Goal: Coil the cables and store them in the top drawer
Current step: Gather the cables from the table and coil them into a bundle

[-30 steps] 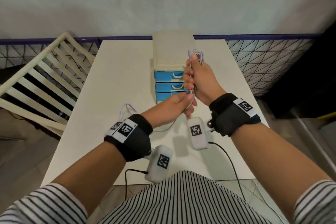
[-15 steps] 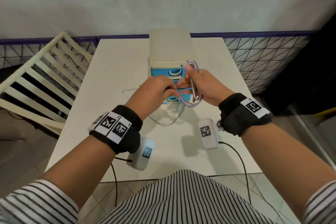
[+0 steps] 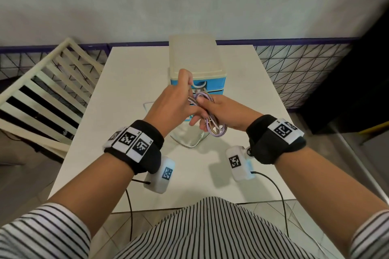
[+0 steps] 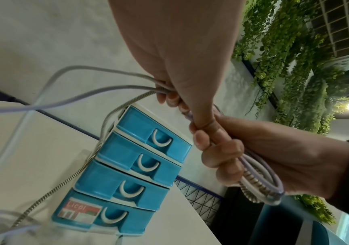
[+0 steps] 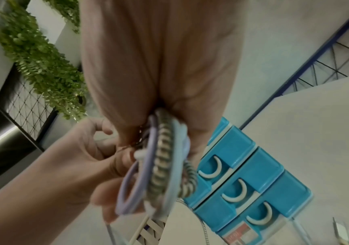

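Note:
A lilac cable (image 3: 213, 127), partly wrapped in a metal spring sleeve, is wound into several loops. My right hand (image 3: 210, 111) grips this coil (image 4: 259, 182) around its middle, above the table in front of the drawer unit (image 3: 196, 63). My left hand (image 3: 187, 99) is curled around the loose strands (image 4: 127, 86) at the coil's far end, close to the top drawer (image 3: 212, 85). The rest of the cable (image 3: 189, 143) hangs to the table. In the right wrist view the coil (image 5: 159, 174) fills the centre. All blue drawers (image 4: 148, 142) are closed.
The small drawer unit stands at the middle back of the white table (image 3: 130, 82). A white slatted frame (image 3: 42, 90) leans at the left. A wire mesh fence (image 3: 294, 69) runs behind and to the right of the table.
My left hand has moved from below the coil up to its far end, carrying cable with it. My right hand has lowered and tilted the coil. The head view has shifted slightly.

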